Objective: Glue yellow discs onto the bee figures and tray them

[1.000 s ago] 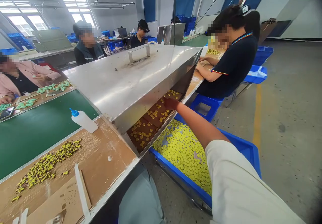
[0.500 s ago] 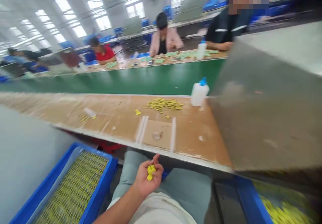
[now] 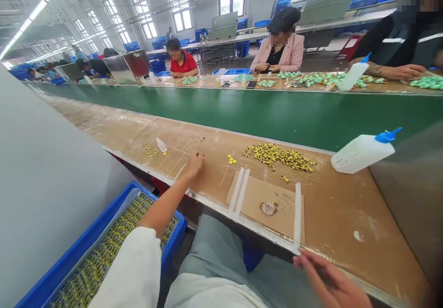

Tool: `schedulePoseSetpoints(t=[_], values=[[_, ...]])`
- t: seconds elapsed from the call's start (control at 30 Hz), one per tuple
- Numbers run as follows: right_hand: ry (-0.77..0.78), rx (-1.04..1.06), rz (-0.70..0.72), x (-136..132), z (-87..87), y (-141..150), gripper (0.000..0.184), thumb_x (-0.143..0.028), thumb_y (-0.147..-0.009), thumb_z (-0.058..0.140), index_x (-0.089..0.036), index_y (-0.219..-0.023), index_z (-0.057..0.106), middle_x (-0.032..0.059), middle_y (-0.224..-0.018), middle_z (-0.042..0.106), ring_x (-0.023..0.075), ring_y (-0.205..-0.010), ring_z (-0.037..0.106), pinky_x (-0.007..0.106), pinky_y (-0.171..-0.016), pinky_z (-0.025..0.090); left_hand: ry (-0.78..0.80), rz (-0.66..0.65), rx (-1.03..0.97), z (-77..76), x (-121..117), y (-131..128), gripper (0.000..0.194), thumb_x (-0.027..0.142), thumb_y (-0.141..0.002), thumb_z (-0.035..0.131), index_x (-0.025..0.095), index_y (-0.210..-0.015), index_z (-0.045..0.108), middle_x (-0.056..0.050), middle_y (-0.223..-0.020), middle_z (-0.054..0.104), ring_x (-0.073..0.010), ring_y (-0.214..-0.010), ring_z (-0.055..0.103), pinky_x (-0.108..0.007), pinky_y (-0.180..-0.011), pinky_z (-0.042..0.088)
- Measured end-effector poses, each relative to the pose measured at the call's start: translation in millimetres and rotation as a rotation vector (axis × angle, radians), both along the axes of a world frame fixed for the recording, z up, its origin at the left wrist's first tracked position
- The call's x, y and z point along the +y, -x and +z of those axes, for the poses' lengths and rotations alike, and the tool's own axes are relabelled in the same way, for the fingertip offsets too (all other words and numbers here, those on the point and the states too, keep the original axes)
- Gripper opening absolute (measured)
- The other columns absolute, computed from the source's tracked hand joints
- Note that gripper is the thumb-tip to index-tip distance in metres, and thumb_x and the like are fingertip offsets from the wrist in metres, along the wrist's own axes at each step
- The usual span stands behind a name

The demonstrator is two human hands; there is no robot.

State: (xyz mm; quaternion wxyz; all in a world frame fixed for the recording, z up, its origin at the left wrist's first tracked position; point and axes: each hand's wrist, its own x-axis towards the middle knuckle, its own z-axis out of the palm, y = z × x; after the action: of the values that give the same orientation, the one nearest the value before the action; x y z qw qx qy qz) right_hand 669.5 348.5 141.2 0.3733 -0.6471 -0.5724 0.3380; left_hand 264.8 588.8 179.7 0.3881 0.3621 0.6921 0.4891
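My left hand is over the brown work surface, fingers curled closed and pointing down; what they hold, if anything, is hidden. Just to its right lie several round yellow discs. My right hand is at the table's front edge, by the lower end of a white tape strip. Its thumb and forefinger stretch forward with their tips close together, slightly blurred; nothing nameable shows between them. Between my hands, a taped cardboard sheet carries a round whitish blob.
A pile of small yellow-and-black pieces lies behind the cardboard. A white bottle with blue nozzle leans at right, before a metal panel. A small clear bottle lies left. A blue crate stands below. People work beyond the green belt.
My left hand has moved from my lap, where yellow discs lay in its palm, forward onto the table. My right hand has come into view. The camera view has shifted.
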Motion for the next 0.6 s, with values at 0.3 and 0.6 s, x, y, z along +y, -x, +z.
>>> schedulePoseSetpoints(t=[0.3, 0.6], values=[[-0.105, -0.344, -0.394, 84.3, 5.4, 3.6, 0.044, -0.064, -0.084, 0.053, -0.027, -0.096, 0.072, 0.0075, -0.096, 0.076, 0.0354, -0.096, 0.072, 0.048, -0.081, 0.057, -0.234, -0.263, 0.344, -51.5, 43.8, 2.3, 0.011, 0.021, -0.091, 0.058, 0.017, -0.097, 0.066, -0.015, -0.119, 0.065, -0.0305, -0.128, 0.053, -0.052, -0.115, 0.034], [0.069, -0.38, -0.055, 231.7, 37.0, -29.5, 0.031, -0.054, -0.069, 0.083, -0.026, -0.08, 0.075, 0.0066, -0.077, 0.073, 0.03, -0.072, 0.069, 0.045, -0.07, 0.054, -0.29, -0.345, 0.137, -67.7, 59.4, 45.0, 0.033, 0.015, -0.093, 0.045, 0.015, -0.124, 0.057, -0.015, -0.125, 0.07, -0.0195, -0.114, 0.068, -0.039, -0.101, 0.053]])
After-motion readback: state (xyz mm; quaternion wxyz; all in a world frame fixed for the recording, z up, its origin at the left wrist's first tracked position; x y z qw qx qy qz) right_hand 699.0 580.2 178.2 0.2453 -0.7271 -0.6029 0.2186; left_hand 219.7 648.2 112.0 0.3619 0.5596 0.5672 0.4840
